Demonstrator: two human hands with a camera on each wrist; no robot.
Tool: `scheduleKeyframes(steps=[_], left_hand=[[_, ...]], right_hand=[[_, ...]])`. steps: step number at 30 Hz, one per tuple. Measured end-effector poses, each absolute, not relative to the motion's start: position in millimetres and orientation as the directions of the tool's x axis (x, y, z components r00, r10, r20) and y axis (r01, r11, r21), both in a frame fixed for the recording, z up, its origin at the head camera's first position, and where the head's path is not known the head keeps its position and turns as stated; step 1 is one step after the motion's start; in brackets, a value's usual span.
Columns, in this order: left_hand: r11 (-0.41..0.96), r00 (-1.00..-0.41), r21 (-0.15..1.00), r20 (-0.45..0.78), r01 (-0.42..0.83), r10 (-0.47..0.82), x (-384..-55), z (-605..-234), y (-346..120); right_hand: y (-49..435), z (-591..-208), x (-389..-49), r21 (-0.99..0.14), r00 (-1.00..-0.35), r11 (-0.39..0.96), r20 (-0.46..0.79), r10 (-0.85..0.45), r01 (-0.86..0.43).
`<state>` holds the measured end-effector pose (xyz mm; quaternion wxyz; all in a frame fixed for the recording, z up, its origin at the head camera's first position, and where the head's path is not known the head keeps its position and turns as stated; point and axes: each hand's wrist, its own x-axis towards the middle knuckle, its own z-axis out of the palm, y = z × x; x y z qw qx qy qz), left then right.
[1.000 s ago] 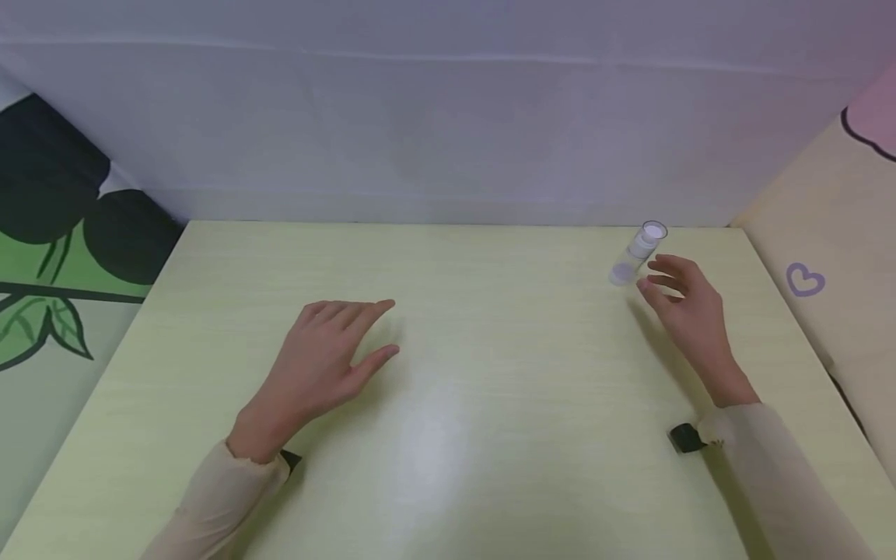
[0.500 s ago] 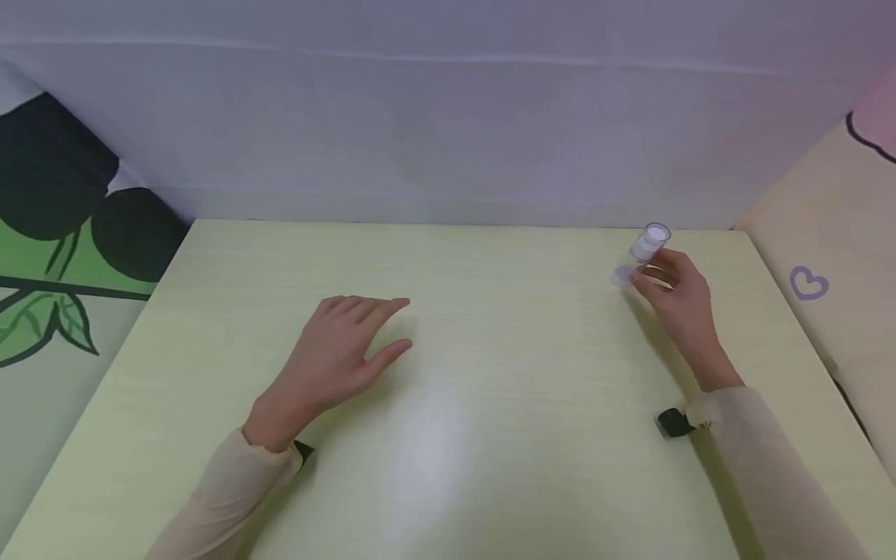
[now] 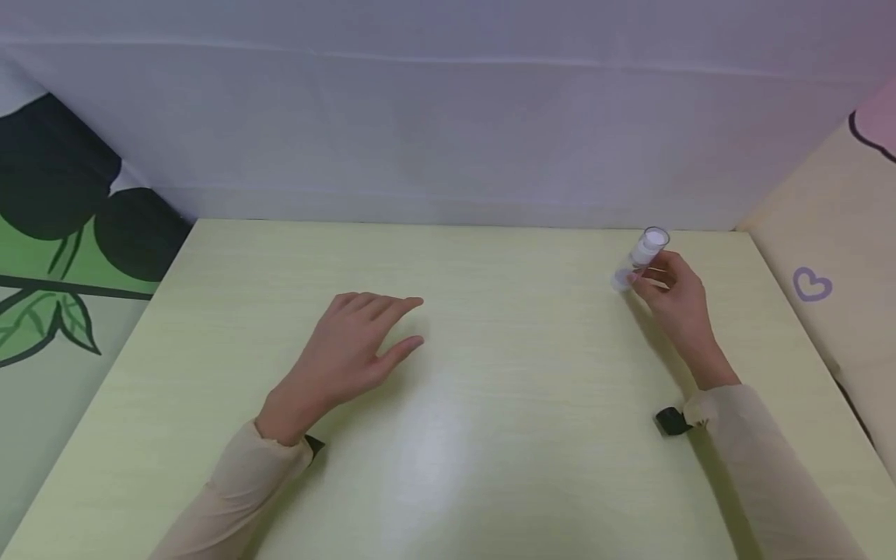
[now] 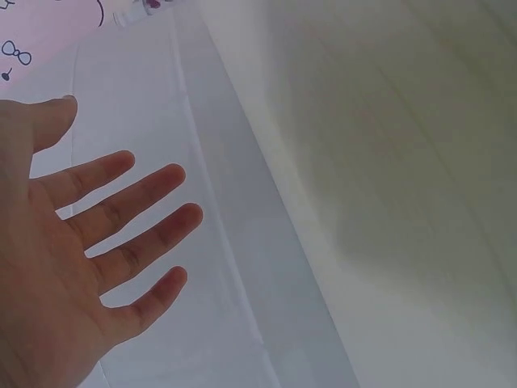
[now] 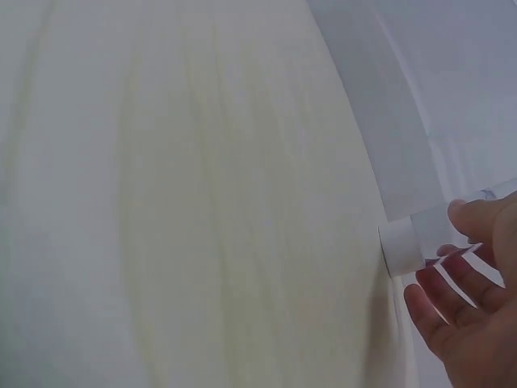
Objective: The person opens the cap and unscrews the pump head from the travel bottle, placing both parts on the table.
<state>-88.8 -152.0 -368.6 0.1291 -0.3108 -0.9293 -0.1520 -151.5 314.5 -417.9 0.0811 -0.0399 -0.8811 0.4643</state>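
A small clear bottle (image 3: 649,243) with a whitish top stands upright at the back right of the table. My right hand (image 3: 673,307) pinches its side, thumb in front and fingers curled round behind. Seen in the right wrist view, the bottle's white base (image 5: 401,247) is down at the tabletop, and the thumb (image 5: 472,217) lies across its clear wall. Over the left half of the table, my left hand (image 3: 346,346) is held with fingers extended and thumb spread. Its bare palm (image 4: 56,283) shows in the left wrist view, holding nothing.
The pale table (image 3: 490,350) has a light purple-grey cloth wall (image 3: 420,132) along its back edge. A printed panel (image 3: 49,327) with dark fruit and leaves borders the left. A cream panel (image 3: 840,233) with a purple heart borders the right.
My right hand has moved a little to the left and taken hold of the bottle, which stays in about the same place. My left hand has drifted slightly right.
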Motion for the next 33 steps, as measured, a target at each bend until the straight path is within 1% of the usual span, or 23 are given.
scheduleKeyframes(steps=[9,18,23,33], left_hand=[[0.755,-0.770,0.200,0.315,0.625,0.554,-91.7,-366.6,-142.3],[0.751,-0.766,0.191,0.299,0.632,0.569,-93.7,-363.5,-134.1],[0.743,-0.759,0.196,0.309,0.640,0.573,-96.3,-363.8,-128.6],[0.719,-0.737,0.197,0.319,0.667,0.596,-100.0,-361.1,-114.2]], right_hand=[[306.0,-412.5,-135.4,-0.788,-0.990,0.615,0.109,0.088,-0.032],[290.4,-403.1,-120.7,-0.739,-0.992,0.665,0.128,-0.016,-0.106],[277.8,-395.5,-115.1,-0.722,-0.984,0.671,0.159,-0.077,-0.169],[256.3,-382.3,-104.1,-0.656,-0.946,0.683,0.252,-0.203,-0.321]])
